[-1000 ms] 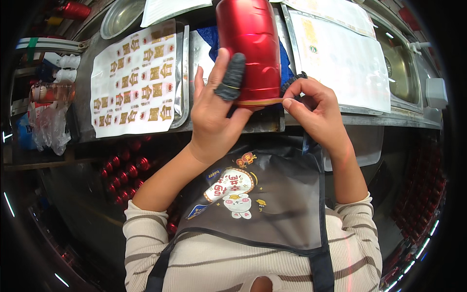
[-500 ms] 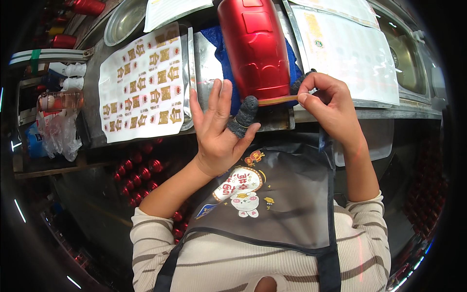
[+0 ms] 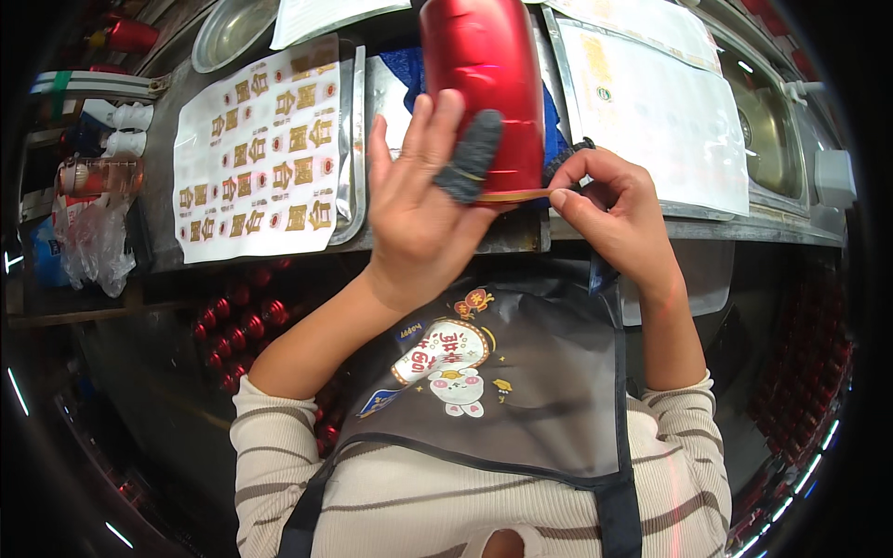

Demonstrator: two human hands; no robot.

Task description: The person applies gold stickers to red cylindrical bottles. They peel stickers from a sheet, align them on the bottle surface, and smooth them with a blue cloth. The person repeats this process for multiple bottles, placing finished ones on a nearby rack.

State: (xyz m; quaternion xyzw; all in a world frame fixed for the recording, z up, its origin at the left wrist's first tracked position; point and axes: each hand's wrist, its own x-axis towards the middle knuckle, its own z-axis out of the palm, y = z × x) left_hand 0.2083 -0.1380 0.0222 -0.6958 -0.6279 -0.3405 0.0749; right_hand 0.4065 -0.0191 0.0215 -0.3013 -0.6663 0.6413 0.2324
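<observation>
A shiny red metal bottle or canister [image 3: 488, 93] lies with its lower end toward me, on a blue cloth [image 3: 402, 73]. Along that near end runs a thin gold-orange strip [image 3: 516, 196]. Between thumb and forefinger, my right hand [image 3: 614, 200] pinches the strip's right end; a dark grey cover shows at one of its fingertips. My left hand [image 3: 419, 200] has its fingers stretched out and lies against the bottle's lower left side. A grey knit finger cover [image 3: 473, 156] with a thin band sits on its index finger. Its thumb is near the strip, partly hidden.
Left, a white sheet of gold and red decals [image 3: 256, 153] rests on a metal tray [image 3: 352, 186]. Another pale sheet [image 3: 656, 121] lies right, beside a metal basin [image 3: 777, 139]. A round bowl [image 3: 233, 33] stands far left. Several red pieces [image 3: 246, 325] are below the bench.
My left hand has moved up and right, from beside the bottle's end onto its side. The right hand keeps its pinch on the strip. The whole view has shifted slightly.
</observation>
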